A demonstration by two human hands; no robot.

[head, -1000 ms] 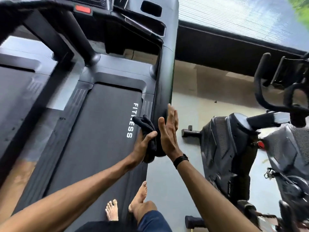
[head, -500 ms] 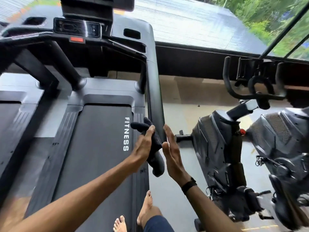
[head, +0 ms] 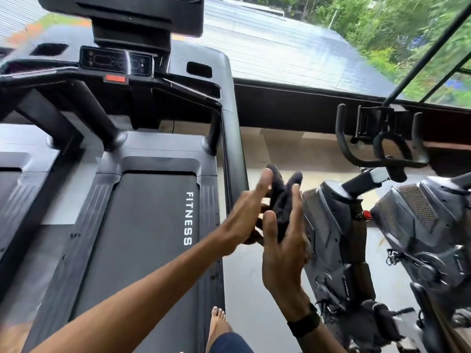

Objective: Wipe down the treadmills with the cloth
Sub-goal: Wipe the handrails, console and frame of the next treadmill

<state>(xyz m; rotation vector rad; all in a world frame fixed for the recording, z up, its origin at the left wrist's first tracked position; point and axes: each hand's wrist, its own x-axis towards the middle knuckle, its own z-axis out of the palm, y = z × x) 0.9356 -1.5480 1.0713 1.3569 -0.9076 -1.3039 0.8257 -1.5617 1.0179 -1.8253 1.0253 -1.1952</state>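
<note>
Black cloth point(head: 281, 200) sits sandwiched between my palms — left hand point(head: 244, 215) pinching it, right hand point(head: 283, 250) flat, fingers straight. The treadmill point(head: 153, 225) rail lies at nine o'clock.

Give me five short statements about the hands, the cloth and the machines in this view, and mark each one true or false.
1. The dark cloth sits between the left hand and the right hand. True.
2. The cloth is pressed on the treadmill belt. False: it is held up in the air, off to the belt's right.
3. The belt carries the word FITNESS. True.
4. The right wrist is bare. False: it wears a black wristband.
5. An exercise bike stands to the right of the treadmill. True.
</note>
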